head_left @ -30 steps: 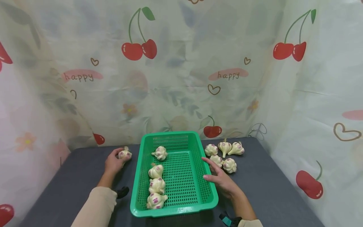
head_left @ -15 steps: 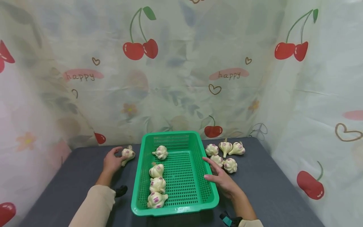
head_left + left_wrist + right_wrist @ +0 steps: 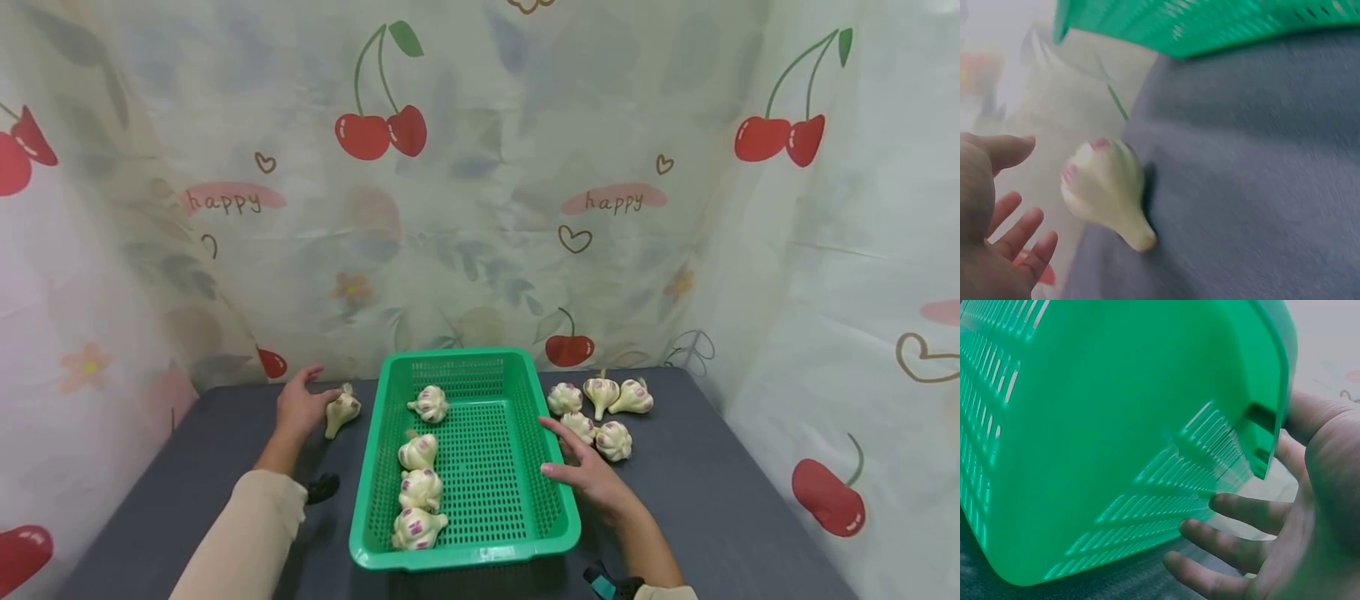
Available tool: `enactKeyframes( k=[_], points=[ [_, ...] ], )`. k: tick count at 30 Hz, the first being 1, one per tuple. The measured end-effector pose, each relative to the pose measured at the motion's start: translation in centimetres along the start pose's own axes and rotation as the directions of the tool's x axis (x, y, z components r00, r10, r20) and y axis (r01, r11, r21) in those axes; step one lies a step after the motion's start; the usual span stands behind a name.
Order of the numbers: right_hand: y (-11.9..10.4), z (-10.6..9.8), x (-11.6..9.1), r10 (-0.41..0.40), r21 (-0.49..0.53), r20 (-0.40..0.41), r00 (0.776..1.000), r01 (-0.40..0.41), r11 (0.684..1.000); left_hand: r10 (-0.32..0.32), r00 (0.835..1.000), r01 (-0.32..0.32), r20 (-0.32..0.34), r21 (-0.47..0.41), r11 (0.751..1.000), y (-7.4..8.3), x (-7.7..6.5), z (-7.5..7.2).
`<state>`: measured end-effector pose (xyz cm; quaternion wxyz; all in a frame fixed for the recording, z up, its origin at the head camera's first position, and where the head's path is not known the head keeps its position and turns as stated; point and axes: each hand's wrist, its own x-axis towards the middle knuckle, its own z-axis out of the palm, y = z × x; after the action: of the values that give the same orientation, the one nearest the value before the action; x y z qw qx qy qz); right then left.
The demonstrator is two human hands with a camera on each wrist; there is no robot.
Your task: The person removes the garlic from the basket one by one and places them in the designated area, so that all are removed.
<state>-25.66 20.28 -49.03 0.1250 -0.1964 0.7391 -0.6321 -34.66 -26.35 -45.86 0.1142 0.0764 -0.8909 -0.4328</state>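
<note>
plainly, head view: left hand (image 3: pixel 302 408) spread beside a garlic bulb (image 3: pixel 343 412) left of the basket (image 3: pixel 480 554); a brush could roll it. left wrist: gap between them. right wrist: right hand (image 3: pixel 1313 540) spread by the basket; pressing could shift it.

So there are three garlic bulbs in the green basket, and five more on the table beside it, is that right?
Not quite: the head view shows four garlic bulbs in the green basket, not three. There are indeed five more bulbs on the table beside it.
</note>
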Motion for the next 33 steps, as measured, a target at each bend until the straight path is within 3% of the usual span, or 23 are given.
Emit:
enactKeyframes(
  k=[4,8,11,14,17,20,23,27,33],
  points=[
    [0.1,0.0,0.0,-0.016,-0.005,-0.007,1.000,0.016,1.000,0.030,0.999,-0.029,0.028,-0.046,0.999,2.0,0.2,-0.4],
    [0.1,0.1,-0.1,-0.039,0.005,-0.050,0.998,0.040,0.999,0.067,0.996,-0.056,0.067,-0.155,0.986,4.9,0.1,-0.6],
    [0.1,0.0,-0.2,-0.063,0.036,-0.092,0.994,0.067,0.997,0.102,0.984,-0.062,0.144,-0.260,0.964,7.7,-0.1,-0.7],
    [0.2,-0.2,-0.4,-0.085,0.052,-0.091,0.992,0.090,0.995,0.145,0.953,-0.048,0.265,-0.343,0.938,10.4,-0.4,-0.7],
    [0.1,-0.4,-0.3,-0.096,0.051,-0.047,0.994,0.099,0.994,0.183,0.906,-0.021,0.383,-0.391,0.920,12.0,-0.3,-0.3],
    [0.0,-0.3,-0.3,-0.097,0.050,-0.025,0.995,0.098,0.994,0.206,0.864,-0.016,0.459,-0.383,0.924,12.7,-0.1,0.7],
    [0.0,-0.3,-0.3,-0.097,0.049,-0.021,0.995,0.098,0.994,0.229,0.835,-0.039,0.500,-0.361,0.932,13.4,-0.1,1.7],
    [0.1,-0.4,-0.4,-0.096,0.049,-0.011,0.995,0.097,0.994,0.236,0.815,-0.063,0.530,-0.324,0.944,13.8,-0.1,2.9],
    [-0.1,-0.6,-0.4,-0.078,0.047,-0.003,0.997,0.078,0.996,0.217,0.806,-0.069,0.551,-0.277,0.958,14.2,-0.6,4.4]
  ],
)
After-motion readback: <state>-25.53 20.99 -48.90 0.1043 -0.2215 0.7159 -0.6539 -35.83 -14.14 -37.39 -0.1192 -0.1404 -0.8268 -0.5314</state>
